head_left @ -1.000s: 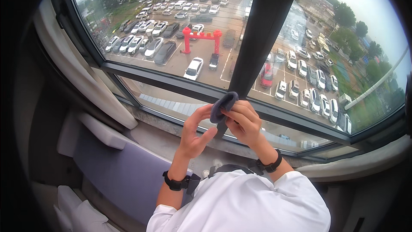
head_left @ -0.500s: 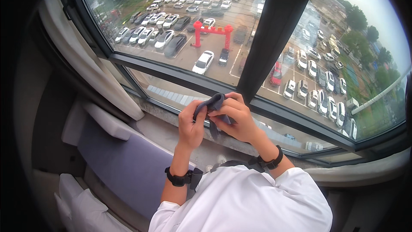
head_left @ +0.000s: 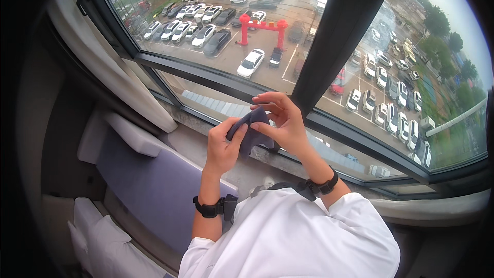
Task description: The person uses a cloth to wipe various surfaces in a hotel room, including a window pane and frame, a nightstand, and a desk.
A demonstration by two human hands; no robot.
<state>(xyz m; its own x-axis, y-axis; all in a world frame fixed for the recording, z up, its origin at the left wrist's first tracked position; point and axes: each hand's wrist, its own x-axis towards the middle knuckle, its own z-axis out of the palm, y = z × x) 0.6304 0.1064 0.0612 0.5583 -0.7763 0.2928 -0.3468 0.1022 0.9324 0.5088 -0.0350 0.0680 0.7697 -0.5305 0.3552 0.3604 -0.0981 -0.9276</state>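
1. Both hands hold a dark grey cloth (head_left: 250,129) in front of the window frame (head_left: 329,36).
2. Left hand (head_left: 222,146) pinches its lower edge.
3. Right hand (head_left: 284,123) grips the top, fingers spread.
4. Purple window seat (head_left: 149,185) lies below.

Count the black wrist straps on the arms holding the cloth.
2. One wrist strap sits on the left forearm, below the left hand; the other strap circles the right wrist, below the right hand gripping the dark cloth.

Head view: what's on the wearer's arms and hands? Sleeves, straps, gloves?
Both hands are bare, no gloves: left hand, right hand. Each wrist carries a black band with a small dark module; the right one looks the same. White short sleeves leave the forearms uncovered. No cables visible.
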